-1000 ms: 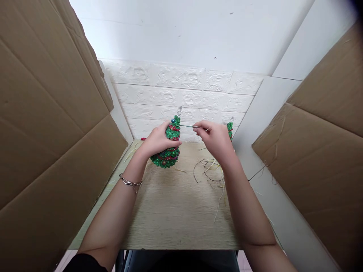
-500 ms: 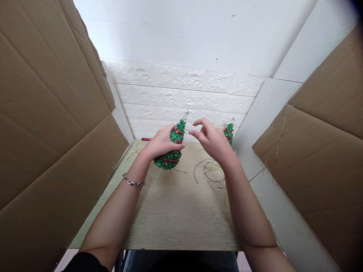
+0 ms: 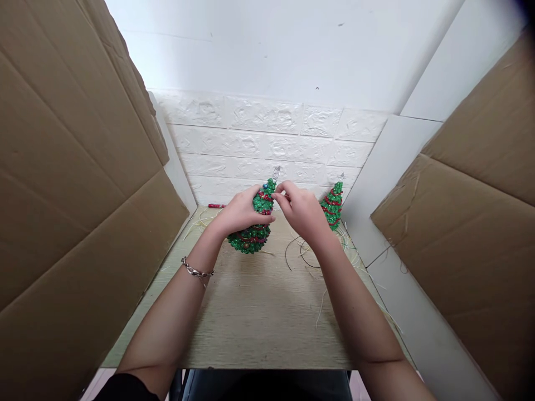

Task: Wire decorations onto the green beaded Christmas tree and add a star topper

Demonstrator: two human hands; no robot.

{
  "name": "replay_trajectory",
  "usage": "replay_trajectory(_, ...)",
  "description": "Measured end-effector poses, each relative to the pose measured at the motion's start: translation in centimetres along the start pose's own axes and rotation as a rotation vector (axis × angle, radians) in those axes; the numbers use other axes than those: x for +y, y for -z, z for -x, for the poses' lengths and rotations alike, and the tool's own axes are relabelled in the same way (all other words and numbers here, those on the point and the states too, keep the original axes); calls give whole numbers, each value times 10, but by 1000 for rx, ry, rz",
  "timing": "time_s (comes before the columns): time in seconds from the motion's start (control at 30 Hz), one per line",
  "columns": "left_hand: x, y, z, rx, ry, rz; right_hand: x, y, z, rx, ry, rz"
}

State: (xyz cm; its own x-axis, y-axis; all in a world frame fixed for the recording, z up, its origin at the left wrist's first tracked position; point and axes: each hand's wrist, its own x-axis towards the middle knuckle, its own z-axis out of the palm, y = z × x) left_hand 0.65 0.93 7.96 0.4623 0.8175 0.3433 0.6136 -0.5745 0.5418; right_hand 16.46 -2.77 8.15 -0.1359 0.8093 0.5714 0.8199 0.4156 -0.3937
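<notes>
A green beaded Christmas tree [image 3: 262, 205], trimmed with red garland and a clear topper [image 3: 276, 172], leans to the right over the table. My left hand [image 3: 242, 210] is wrapped round its middle from the left, thumb across the front. At the tree's upper right side, my right hand [image 3: 297, 207] has thumb and forefinger pinched together, close against the beads. Half a second ago a thin dark wire stuck out at that spot; now the fingertips cover it.
A second beaded tree [image 3: 332, 207] stands at the back right. Loose wires and pale strands [image 3: 307, 253] lie in front of it. A red pen-like stick [image 3: 216, 206] rests at the back left. Cardboard panels [image 3: 83, 167] flank the table, and a white brick-patterned wall [image 3: 267, 146] closes the back.
My right hand has moved left to the held tree, and its parted thumb and forefinger have closed in a pinch. More of the second tree shows. My left hand keeps its hold.
</notes>
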Motion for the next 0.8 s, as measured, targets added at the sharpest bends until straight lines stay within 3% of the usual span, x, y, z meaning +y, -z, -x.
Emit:
replay_trajectory(0.27, -8, 7, -1, 62, 45, 10, 12, 13, 3, -133, -51, -389)
replay_trajectory(0.33, -8, 6, -1, 57, 42, 6, 15, 12, 1, -95, -66, -440)
replay_trajectory(0.5, -2, 1, -1, 20, 11, -12, 14, 6, -4, 101, -43, -302)
replay_trajectory(0.8, 1, -3, -1, -1, -31, -17, 3, 1, -2, 25, -7, -167)
